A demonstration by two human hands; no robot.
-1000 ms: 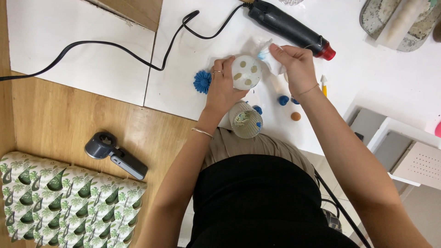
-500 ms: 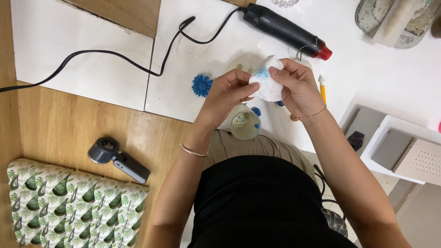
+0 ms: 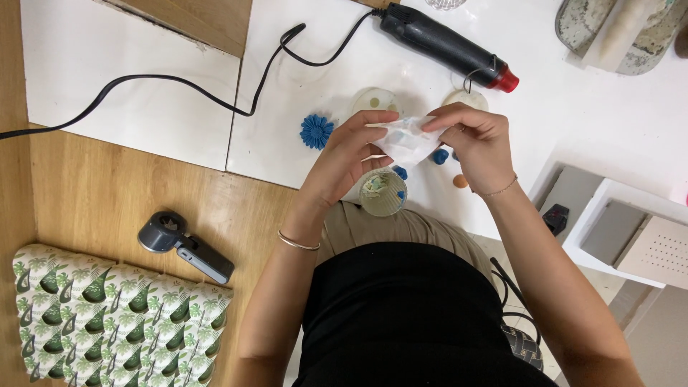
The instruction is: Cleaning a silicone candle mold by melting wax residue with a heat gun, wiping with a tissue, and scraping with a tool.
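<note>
- Crumpled white wipe (image 3: 407,140) sits between both hands, held just above the white work surface (image 3: 609,122), right of the scene's centre.
- White work surface spreads across the far side, with bare wooden table (image 3: 107,193) to the left and nearer.
- Leaf-patterned cushion (image 3: 115,315) lies at the near left corner.
- Black heat tool (image 3: 444,44) with a red tip rests at the far edge, its black cord (image 3: 179,82) trailing away to the left.
- Left hand (image 3: 351,154) pinches the wipe's left side with curled fingers.
- Right hand (image 3: 476,140) grips the wipe's right edge between thumb and fingers.
- Grey handheld gadget (image 3: 185,247) lies on the wood, well left of the hands.
- Small clear cup (image 3: 383,192) stands just near of the wipe, below the left hand.
- Blue flower piece (image 3: 316,131) lies just left of the left hand.
- Round dotted disc (image 3: 373,100) shows just beyond the fingers.
</note>
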